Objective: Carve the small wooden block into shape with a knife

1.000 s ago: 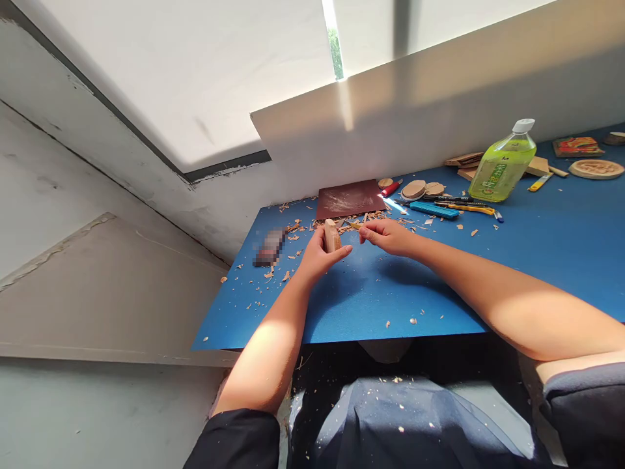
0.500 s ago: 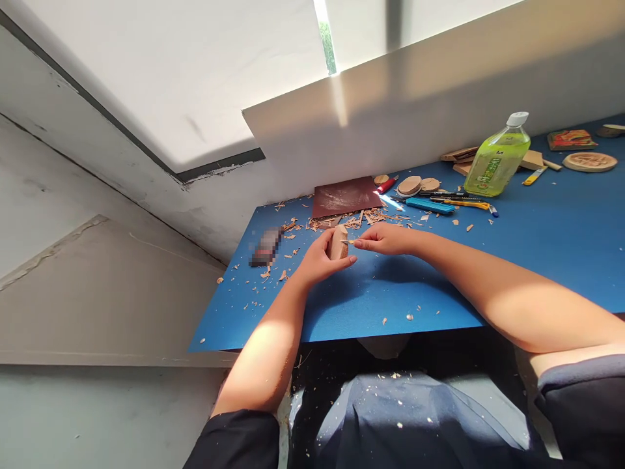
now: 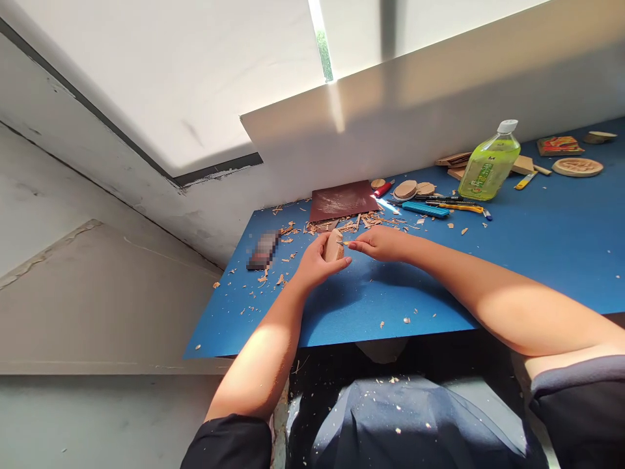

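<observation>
My left hand [image 3: 315,264] is wrapped round a small pale wooden block [image 3: 334,245], holding it just above the blue table top [image 3: 537,247]. My right hand [image 3: 379,243] is closed on a small carving knife [image 3: 344,243] with a yellowish handle. The knife's tip touches the right side of the block. Wood shavings [image 3: 351,225] lie scattered behind and to the left of both hands.
A dark red sheet of sandpaper [image 3: 342,199] lies by the wall. Behind it to the right are wooden discs [image 3: 406,189], a blue utility knife [image 3: 424,208], a green bottle [image 3: 487,164], a carved round plaque [image 3: 577,167] and a blurred dark object [image 3: 263,249] at left.
My right hand has brought the knife from beside the block onto its right side. The view has shifted slightly; both hands stay in about the same place.
</observation>
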Action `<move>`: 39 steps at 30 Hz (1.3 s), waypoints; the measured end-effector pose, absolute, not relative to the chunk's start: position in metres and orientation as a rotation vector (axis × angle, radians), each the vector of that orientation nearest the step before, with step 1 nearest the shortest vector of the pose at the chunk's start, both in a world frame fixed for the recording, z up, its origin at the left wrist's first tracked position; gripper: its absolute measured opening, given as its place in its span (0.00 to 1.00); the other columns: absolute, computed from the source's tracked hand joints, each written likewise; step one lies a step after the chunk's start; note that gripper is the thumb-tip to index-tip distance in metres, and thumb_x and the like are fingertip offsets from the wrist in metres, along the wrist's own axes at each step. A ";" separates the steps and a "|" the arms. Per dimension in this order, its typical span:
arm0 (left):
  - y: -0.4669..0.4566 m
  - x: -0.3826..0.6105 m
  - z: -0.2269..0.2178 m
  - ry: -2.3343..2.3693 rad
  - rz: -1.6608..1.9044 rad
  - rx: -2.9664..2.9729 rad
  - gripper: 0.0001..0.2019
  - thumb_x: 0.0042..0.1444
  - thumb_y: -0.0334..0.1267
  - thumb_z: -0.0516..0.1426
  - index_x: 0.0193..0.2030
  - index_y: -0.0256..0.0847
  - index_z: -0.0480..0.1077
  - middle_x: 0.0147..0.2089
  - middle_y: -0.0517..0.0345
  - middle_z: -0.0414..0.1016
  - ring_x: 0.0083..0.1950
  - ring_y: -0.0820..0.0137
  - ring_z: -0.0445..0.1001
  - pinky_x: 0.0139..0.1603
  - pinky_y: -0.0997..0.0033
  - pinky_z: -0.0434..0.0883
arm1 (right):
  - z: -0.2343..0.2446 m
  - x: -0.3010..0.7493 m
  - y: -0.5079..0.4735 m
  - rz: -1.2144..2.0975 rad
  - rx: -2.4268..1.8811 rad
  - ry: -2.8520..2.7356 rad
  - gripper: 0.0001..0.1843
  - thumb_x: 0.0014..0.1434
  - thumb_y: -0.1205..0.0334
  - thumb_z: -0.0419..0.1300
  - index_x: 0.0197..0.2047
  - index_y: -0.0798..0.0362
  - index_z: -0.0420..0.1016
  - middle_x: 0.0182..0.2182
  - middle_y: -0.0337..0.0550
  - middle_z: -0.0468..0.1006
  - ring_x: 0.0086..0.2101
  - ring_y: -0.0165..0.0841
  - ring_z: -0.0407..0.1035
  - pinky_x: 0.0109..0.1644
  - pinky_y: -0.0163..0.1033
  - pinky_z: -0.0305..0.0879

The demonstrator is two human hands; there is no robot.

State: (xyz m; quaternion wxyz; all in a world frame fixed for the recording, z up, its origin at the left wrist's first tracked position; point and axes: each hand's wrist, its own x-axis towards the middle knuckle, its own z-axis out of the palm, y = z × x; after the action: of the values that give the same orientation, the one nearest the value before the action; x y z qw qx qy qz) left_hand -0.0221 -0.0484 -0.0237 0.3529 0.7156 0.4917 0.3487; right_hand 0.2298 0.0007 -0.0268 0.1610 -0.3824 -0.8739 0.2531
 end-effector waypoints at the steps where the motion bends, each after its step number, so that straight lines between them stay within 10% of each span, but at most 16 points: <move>1: -0.049 -0.021 -0.023 1.275 0.907 1.844 0.37 0.50 0.55 0.75 0.62 0.41 0.73 0.51 0.51 0.80 0.48 0.60 0.78 0.45 0.66 0.72 | -0.027 0.230 0.001 0.699 -1.093 -2.494 0.41 0.75 0.25 0.43 0.30 0.49 0.74 0.27 0.43 0.76 0.29 0.35 0.63 0.36 0.42 0.51; 18: -0.057 -0.014 -0.019 1.306 1.028 1.766 0.33 0.50 0.56 0.75 0.57 0.44 0.73 0.45 0.56 0.77 0.41 0.65 0.74 0.41 0.68 0.70 | -0.036 0.243 0.025 0.419 -1.449 -2.442 0.42 0.75 0.26 0.43 0.39 0.49 0.87 0.38 0.54 0.86 0.36 0.43 0.73 0.40 0.42 0.55; 39: -0.053 -0.024 -0.018 1.142 0.922 1.782 0.35 0.54 0.60 0.73 0.61 0.42 0.72 0.48 0.53 0.78 0.44 0.65 0.75 0.44 0.68 0.71 | -0.019 0.229 -0.010 0.682 -0.887 -2.418 0.32 0.77 0.34 0.46 0.34 0.50 0.69 0.27 0.39 0.71 0.30 0.33 0.61 0.37 0.40 0.50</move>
State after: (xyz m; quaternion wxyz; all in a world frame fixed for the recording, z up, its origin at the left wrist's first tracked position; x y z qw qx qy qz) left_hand -0.0244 -0.0535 -0.0181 0.4047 0.7059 0.4523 0.3652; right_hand 0.2295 -0.0097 -0.0189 0.2364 -0.3236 -0.8818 0.2486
